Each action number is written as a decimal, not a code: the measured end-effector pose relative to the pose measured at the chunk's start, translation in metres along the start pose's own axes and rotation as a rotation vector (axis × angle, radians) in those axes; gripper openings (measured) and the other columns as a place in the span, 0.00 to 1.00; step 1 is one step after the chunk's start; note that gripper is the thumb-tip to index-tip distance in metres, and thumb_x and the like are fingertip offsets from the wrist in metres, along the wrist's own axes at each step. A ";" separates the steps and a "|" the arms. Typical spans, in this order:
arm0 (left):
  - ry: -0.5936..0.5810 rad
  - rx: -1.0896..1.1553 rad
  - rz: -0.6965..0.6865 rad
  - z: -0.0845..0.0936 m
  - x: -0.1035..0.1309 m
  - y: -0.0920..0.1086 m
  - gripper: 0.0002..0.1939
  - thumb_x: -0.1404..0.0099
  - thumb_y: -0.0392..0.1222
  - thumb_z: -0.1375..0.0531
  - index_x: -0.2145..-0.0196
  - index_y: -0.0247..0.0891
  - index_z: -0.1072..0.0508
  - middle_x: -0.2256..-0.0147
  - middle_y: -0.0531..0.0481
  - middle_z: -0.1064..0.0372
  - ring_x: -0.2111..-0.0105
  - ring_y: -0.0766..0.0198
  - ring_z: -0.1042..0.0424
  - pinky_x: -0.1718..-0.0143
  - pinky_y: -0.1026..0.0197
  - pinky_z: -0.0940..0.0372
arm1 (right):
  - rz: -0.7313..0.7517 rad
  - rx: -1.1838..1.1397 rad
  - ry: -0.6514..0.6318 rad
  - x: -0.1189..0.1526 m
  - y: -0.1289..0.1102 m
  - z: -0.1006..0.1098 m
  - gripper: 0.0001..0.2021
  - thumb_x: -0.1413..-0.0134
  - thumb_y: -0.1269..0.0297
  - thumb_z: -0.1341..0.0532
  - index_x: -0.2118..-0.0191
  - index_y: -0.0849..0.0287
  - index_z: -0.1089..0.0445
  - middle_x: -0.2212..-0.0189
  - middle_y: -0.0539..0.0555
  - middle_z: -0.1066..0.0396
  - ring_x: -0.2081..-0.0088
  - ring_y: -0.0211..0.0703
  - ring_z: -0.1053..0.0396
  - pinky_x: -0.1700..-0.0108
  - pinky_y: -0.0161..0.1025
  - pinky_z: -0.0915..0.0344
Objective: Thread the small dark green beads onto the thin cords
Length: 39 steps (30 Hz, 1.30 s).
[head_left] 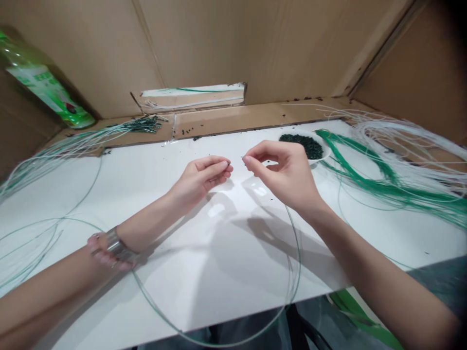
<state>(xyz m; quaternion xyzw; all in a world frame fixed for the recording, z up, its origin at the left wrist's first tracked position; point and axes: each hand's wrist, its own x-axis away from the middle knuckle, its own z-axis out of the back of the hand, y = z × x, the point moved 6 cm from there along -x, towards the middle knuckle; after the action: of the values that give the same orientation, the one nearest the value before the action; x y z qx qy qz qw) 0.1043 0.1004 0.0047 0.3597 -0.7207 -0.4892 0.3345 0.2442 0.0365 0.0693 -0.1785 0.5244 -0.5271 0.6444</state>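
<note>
Over the middle of the white table [175,291], my left hand [204,177] pinches a tiny dark piece between thumb and index finger. My right hand [279,167] is a short way to its right, thumb and index fingertip pressed on the tip of a thin strand. A pale green strand [299,253] loops below the right hand, over the table's front edge and under my left forearm. Behind the right hand is a white bowl [326,151] of small dark green pieces [310,147].
Green strands [379,187] and white strands [401,133] lie at the right. A dark-tipped strand bundle [138,125] is at the back left, near a green bottle [51,90]. Cardboard walls [273,48] with a slot [193,97] stand behind.
</note>
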 end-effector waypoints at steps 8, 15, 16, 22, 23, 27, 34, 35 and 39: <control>-0.094 0.287 0.167 -0.008 0.033 -0.002 0.01 0.43 0.32 0.36 0.72 0.34 0.25 0.73 0.54 0.27 0.71 0.75 0.28 0.63 0.74 0.33 | 0.038 0.040 -0.101 0.015 -0.019 -0.019 0.05 0.50 0.74 0.39 0.74 0.61 0.28 0.76 0.48 0.28 0.74 0.33 0.32 0.74 0.27 0.34; -0.107 0.257 0.198 -0.005 0.036 -0.006 0.03 0.46 0.33 0.34 0.72 0.35 0.25 0.74 0.55 0.28 0.72 0.75 0.29 0.65 0.75 0.33 | 0.190 0.160 -0.095 0.019 -0.028 -0.018 0.05 0.51 0.76 0.39 0.74 0.60 0.30 0.77 0.47 0.28 0.75 0.31 0.34 0.73 0.29 0.33; -0.109 0.253 0.191 -0.005 0.036 -0.006 0.03 0.46 0.34 0.33 0.72 0.36 0.25 0.74 0.55 0.28 0.72 0.75 0.29 0.65 0.75 0.34 | 0.212 0.180 -0.093 0.019 -0.029 -0.018 0.05 0.51 0.75 0.39 0.74 0.60 0.30 0.77 0.47 0.29 0.75 0.31 0.34 0.72 0.29 0.33; -0.136 0.194 0.145 -0.004 0.036 -0.005 0.04 0.47 0.35 0.33 0.72 0.37 0.24 0.74 0.56 0.28 0.71 0.75 0.29 0.65 0.74 0.35 | 0.262 0.231 -0.100 0.021 -0.034 -0.019 0.05 0.51 0.76 0.38 0.74 0.61 0.30 0.78 0.47 0.29 0.76 0.29 0.34 0.72 0.27 0.35; -0.140 0.181 0.130 -0.004 0.035 -0.005 0.03 0.47 0.35 0.33 0.72 0.37 0.24 0.73 0.56 0.28 0.71 0.75 0.29 0.65 0.74 0.35 | 0.259 0.232 -0.103 0.021 -0.034 -0.019 0.05 0.51 0.76 0.38 0.74 0.61 0.30 0.78 0.47 0.29 0.76 0.29 0.34 0.72 0.27 0.35; -0.133 0.134 0.069 -0.005 0.035 -0.002 0.03 0.47 0.34 0.33 0.73 0.37 0.24 0.74 0.55 0.28 0.69 0.73 0.29 0.64 0.72 0.35 | 0.249 0.239 -0.111 0.021 -0.034 -0.020 0.05 0.52 0.76 0.38 0.74 0.60 0.30 0.78 0.46 0.29 0.75 0.29 0.34 0.72 0.27 0.34; -0.083 0.003 -0.103 -0.002 0.037 0.007 0.06 0.46 0.34 0.34 0.70 0.38 0.26 0.72 0.56 0.28 0.70 0.73 0.29 0.64 0.72 0.34 | 0.257 0.264 -0.115 0.022 -0.035 -0.021 0.06 0.53 0.76 0.38 0.75 0.60 0.31 0.78 0.46 0.30 0.76 0.30 0.35 0.72 0.28 0.35; -0.072 -0.011 -0.131 -0.001 0.038 0.008 0.06 0.46 0.34 0.34 0.69 0.38 0.26 0.72 0.56 0.28 0.70 0.74 0.29 0.64 0.73 0.34 | 0.256 0.265 -0.114 0.022 -0.035 -0.020 0.06 0.53 0.77 0.38 0.75 0.60 0.31 0.79 0.46 0.30 0.76 0.30 0.35 0.72 0.28 0.35; -0.036 -0.058 -0.217 0.000 0.039 0.012 0.07 0.46 0.32 0.34 0.69 0.40 0.26 0.70 0.57 0.28 0.69 0.74 0.29 0.64 0.74 0.34 | 0.252 0.265 -0.115 0.022 -0.036 -0.020 0.05 0.53 0.76 0.38 0.75 0.61 0.31 0.79 0.47 0.31 0.76 0.31 0.35 0.72 0.30 0.36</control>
<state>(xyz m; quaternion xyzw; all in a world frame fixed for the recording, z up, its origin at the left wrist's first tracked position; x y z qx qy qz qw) 0.0816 0.0708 0.0215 0.4169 -0.6689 -0.5497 0.2769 0.2068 0.0102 0.0789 -0.0547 0.4310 -0.4954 0.7522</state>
